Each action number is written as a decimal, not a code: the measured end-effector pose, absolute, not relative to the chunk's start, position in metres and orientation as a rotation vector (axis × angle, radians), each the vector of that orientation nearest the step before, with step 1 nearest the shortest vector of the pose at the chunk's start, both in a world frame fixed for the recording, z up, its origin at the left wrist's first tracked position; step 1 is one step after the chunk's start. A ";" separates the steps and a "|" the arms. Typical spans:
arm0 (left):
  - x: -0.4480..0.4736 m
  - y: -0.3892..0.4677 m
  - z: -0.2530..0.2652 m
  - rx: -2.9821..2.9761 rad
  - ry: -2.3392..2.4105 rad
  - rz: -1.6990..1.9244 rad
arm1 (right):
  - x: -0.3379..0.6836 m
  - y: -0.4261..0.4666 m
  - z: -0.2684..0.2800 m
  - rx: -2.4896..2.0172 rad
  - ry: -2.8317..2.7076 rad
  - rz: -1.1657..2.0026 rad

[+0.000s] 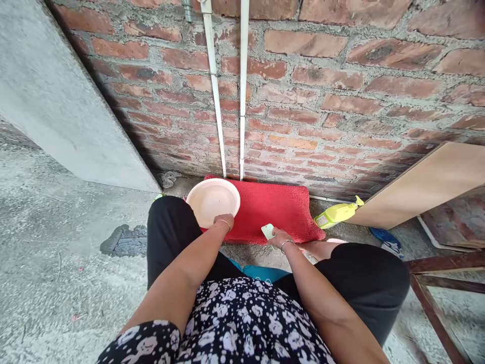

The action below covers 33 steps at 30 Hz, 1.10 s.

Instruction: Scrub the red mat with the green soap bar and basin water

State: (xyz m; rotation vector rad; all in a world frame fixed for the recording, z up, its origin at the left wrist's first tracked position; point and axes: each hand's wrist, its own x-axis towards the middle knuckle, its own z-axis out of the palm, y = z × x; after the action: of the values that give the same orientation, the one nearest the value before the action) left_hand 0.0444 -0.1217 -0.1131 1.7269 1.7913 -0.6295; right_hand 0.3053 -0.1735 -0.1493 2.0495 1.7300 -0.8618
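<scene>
My left hand is closed on the near rim of a pale pink plastic basin, which is over the left part of a red mat with a fuzzy surface. In my right hand is a flat, pale green piece with rounded corners and a small dark hole near its end. Its exact kind and any underside are hidden. That hand is at the mat's near edge. A yellow-green pump bottle lies tilted at the mat's right end.
A brick wall with two white pipes rises behind the mat. A grey slab leans at left, a brown board at right. Near the right edge is a wooden frame. A wet patch marks the concrete floor.
</scene>
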 end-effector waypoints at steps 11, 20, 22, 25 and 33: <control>0.025 -0.149 -0.135 1.751 1.834 -0.585 | 0.256 -0.161 -0.163 2.085 1.767 -0.804; 0.008 -0.160 -0.139 1.765 1.763 -0.572 | 0.219 -0.147 -0.180 2.011 1.912 -0.793; 0.012 -0.155 -0.141 1.749 1.764 -0.564 | 0.251 -0.148 -0.179 2.121 1.789 -0.762; 0.019 -0.148 -0.144 1.727 1.772 -0.535 | 0.305 -0.155 -0.173 2.329 1.516 -0.715; 0.023 -0.146 -0.142 1.690 1.784 -0.537 | 0.297 -0.142 -0.172 2.486 1.407 -0.733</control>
State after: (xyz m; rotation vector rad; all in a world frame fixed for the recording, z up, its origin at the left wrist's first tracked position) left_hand 0.0226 -0.1456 -0.1417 1.6899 1.7843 -0.5368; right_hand 0.2972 -0.1423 -0.1717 2.4857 1.4068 -0.7326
